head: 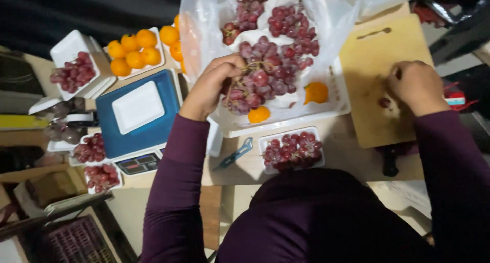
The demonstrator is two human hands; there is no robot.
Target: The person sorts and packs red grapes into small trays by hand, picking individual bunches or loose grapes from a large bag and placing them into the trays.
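My left hand grips the stem of a bunch of red grapes lying in a large white crate lined with a clear plastic bag. More red grapes fill the crate's far part, with two oranges among them. My right hand rests as a closed fist on a wooden cutting board, next to a single loose grape; whether it holds something is hidden. A small white tray of red grapes sits near me, below the crate.
A blue scale bearing an empty white tray stands at the left. Around it are trays of oranges and trays of grapes. A blue-handled tool lies on the table. A dark crate sits at the lower left.
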